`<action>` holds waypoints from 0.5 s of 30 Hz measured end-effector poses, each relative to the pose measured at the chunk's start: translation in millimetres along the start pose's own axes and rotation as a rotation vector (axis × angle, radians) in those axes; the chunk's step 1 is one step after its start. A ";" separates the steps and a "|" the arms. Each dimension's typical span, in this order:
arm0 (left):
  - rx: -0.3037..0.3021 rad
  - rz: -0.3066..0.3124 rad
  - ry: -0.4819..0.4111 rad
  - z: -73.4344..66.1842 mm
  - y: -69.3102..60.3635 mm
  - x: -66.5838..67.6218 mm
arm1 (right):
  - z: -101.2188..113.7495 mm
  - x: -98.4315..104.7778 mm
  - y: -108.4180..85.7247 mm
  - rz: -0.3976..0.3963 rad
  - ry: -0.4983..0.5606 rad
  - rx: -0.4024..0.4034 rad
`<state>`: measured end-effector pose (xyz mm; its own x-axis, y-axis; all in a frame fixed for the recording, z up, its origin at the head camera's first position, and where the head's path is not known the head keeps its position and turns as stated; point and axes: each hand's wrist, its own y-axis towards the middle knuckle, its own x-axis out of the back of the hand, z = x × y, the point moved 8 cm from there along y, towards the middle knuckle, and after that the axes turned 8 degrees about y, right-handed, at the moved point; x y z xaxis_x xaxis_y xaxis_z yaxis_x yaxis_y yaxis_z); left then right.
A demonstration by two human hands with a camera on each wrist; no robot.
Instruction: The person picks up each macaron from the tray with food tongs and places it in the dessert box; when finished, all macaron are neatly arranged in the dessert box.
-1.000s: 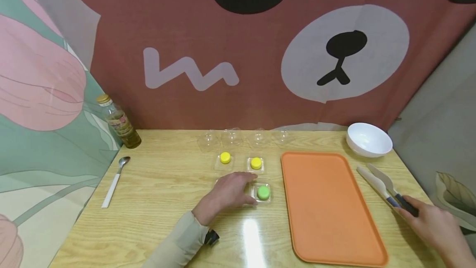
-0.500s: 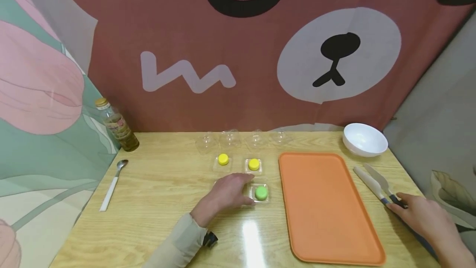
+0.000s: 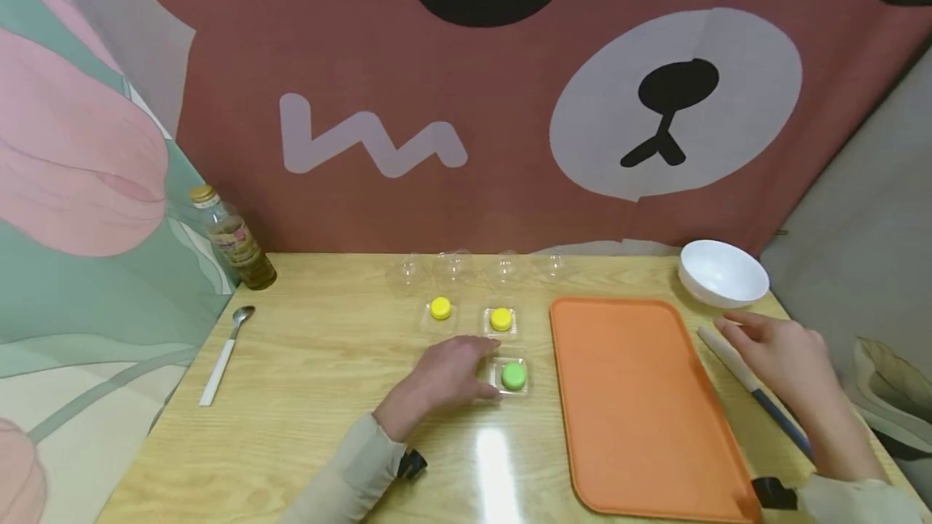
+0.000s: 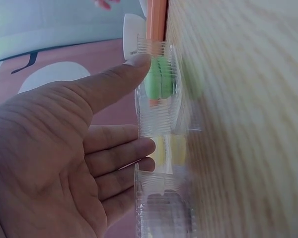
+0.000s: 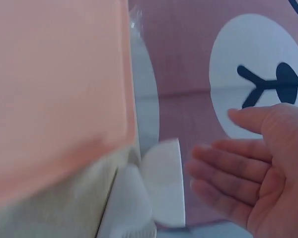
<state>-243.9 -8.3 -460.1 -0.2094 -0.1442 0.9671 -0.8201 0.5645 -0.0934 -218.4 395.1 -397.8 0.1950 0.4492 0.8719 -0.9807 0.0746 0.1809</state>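
My left hand [image 3: 447, 374] rests over the table beside a green macaron [image 3: 513, 376] in a small clear plastic tray. In the left wrist view, the thumb touches that tray's edge and the fingers lie straight by the clear plastic; a dark macaron [image 4: 164, 213] sits in another tray below. A yellow macaron [image 3: 440, 308] and a second yellow macaron [image 3: 501, 319] stand behind the hand in clear trays. My right hand [image 3: 782, 354] hovers with relaxed fingers, holding nothing, over a pale-bladed knife [image 3: 781, 419] with a blue handle. The other blade tool is hidden behind this hand.
An orange tray [image 3: 648, 411] lies between the hands. Several clear dome lids [image 3: 455, 268] line the back edge. A white bowl [image 3: 722, 273] stands back right. A bottle [image 3: 240, 245] and a spoon [image 3: 226, 358] are at the left.
My right hand has let go of the dark-handled blade tool and risen forward and left, toward the bowl. The left hand stays in place.
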 end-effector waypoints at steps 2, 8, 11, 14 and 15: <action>0.008 -0.006 0.000 1.1 -0.7 1.4 | 12.9 -5.1 12.4 0.016 0.066 0.024; 0.008 -0.005 -0.003 1.7 -1.6 1.0 | 38.6 -40.6 51.8 0.189 0.342 -0.045; 0.005 -0.011 -0.001 1.2 -0.4 1.1 | 47.0 -61.7 71.1 0.285 0.478 -0.125; 0.006 -0.010 0.000 0.4 0.6 0.8 | 53.0 -77.4 88.5 0.328 0.569 -0.170; 0.007 -0.010 0.001 0.1 0.6 0.8 | 54.5 -81.5 93.4 0.336 0.593 -0.178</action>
<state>-244.6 -8.1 -459.4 -0.2010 -0.1488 0.9682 -0.8260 0.5572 -0.0859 -325.1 316.9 -427.1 -0.1110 0.8791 0.4635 -0.9839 -0.0316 -0.1757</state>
